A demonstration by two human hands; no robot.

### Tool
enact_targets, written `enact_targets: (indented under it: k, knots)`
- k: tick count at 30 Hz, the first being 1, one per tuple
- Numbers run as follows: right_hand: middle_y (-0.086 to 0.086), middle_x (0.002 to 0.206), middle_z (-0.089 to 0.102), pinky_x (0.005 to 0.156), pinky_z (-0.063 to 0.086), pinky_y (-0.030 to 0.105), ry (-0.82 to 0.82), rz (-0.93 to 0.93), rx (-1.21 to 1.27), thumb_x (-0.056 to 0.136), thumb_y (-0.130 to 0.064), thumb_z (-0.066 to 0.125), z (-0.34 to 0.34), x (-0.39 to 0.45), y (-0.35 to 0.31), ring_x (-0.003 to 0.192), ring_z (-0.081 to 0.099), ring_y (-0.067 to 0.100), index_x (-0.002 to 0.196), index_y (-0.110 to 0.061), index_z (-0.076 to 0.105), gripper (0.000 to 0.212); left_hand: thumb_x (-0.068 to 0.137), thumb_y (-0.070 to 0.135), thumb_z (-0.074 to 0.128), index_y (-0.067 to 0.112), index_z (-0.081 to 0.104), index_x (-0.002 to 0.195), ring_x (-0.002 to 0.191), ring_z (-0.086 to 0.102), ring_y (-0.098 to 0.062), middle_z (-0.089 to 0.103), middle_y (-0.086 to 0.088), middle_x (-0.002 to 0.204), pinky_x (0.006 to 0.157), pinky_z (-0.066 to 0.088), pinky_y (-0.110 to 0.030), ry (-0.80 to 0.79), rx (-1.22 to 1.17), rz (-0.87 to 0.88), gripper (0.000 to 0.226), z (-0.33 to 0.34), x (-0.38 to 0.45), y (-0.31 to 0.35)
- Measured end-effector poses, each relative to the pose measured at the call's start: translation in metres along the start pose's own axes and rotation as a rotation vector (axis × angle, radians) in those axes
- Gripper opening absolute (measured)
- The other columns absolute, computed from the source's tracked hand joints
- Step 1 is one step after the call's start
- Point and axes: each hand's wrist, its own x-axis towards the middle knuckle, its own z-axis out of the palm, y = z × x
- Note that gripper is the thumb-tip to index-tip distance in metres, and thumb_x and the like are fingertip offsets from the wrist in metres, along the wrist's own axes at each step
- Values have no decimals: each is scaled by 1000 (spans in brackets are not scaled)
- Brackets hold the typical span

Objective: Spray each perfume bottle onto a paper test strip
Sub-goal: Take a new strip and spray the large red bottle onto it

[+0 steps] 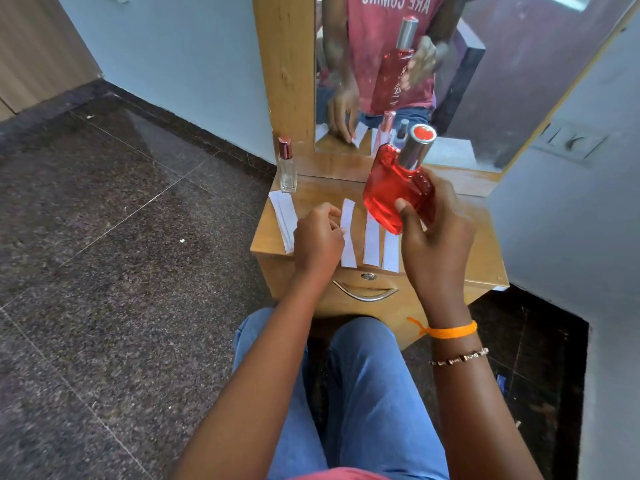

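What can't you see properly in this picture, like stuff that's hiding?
- Head view: the red perfume bottle hides the top ends of two paper strips.
- The right hand covers the bottle's lower side; any label is unreadable.
- The left hand covers the edge of one strip; whether it pinches it is unclear.
- A small dark bottle behind the red one shows only in the mirror.

Red perfume bottle, silver cap topped red. Clear small bottle, maroon cap. White paper strips. Honey-brown wooden tabletop. Orange thread bracelet. Speckled dark granite floor. Blue jeans.
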Motion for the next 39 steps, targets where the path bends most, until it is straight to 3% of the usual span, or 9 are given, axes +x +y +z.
enact_targets:
  k: [5, 11, 15, 19, 26, 30, 34, 36, 39]
  knots:
    - [-5, 107, 62, 85, 49, 25, -64, 10, 23, 83, -12, 58, -12, 7, 3, 98, 62, 12, 124, -9, 55, 41, 81, 7, 67, 11, 59, 110, 90, 62, -25, 65, -7, 98, 77, 50, -35, 39, 74, 44, 30, 7, -2, -2]
    - [1, 105, 67, 89, 52, 41, -279, 103, 152, 83, -15, 56, -14, 3, 14, 97, 64, 16, 122, -13, 54, 39, 96, 22, 45, 20, 59, 114, 104, 57, -9, 59, 0, 114, 84, 41, -9, 23, -403, 214, 24, -11, -11, 18]
    - [4, 112, 64, 93, 49, 33, -458, 191, 378, 86, -11, 54, -18, 2, 17, 104, 60, 11, 126, -10, 49, 40, 83, 35, 61, 21, 57, 113, 105, 61, -15, 64, -2, 110, 90, 52, -29, -304, -747, 179, 34, -26, -21, 31]
    - [5, 107, 65, 90, 52, 38, -584, 211, 417, 86, -9, 55, -24, 3, 15, 100, 61, 15, 125, -11, 43, 41, 68, 39, 72, 12, 55, 112, 100, 64, -18, 66, -7, 105, 90, 52, -38, -303, -746, 136, 54, -26, -24, 29]
    - [1, 103, 59, 83, 48, 21, -270, 214, 539, 91, -9, 54, -28, 13, -14, 94, 59, 9, 103, -20, 48, 17, 72, 33, 73, 28, 53, 101, 91, 63, -7, 64, 12, 94, 75, 48, -14, -188, -500, 238, 35, -27, -33, 32]
    - [7, 86, 56, 72, 44, 29, -242, 306, 606, 92, -15, 49, -5, 18, -35, 79, 51, 20, 99, -19, 49, 8, 73, 34, 69, 34, 51, 100, 91, 64, -5, 65, 18, 92, 80, 52, -31, -171, -364, 344, 33, -28, -44, 41]
    - [-5, 53, 43, 52, 35, 29, 44, 378, 659, 92, -17, 49, 10, 22, -45, 50, 39, 11, 75, -17, 45, 19, 70, 32, 62, 31, 52, 102, 93, 63, -6, 66, 13, 97, 85, 51, -37, -220, -410, 376, 34, -30, -48, 43]
    - [-7, 43, 34, 43, 28, 24, 14, 426, 770, 97, -17, 45, 6, 27, -44, 42, 29, 13, 67, -16, 39, 31, 71, 35, 66, 30, 54, 102, 96, 63, -8, 66, 13, 97, 89, 50, -37, -305, -430, 388, 34, -33, -46, 41]
    - [-6, 38, 22, 40, 23, 22, -337, 543, 963, 100, -30, 33, -6, 35, -43, 41, 14, 14, 65, -16, 37, 39, 73, 27, 70, 33, 56, 92, 88, 60, -4, 66, 18, 85, 84, 46, -29, -496, -594, 340, 25, -35, -42, 33]
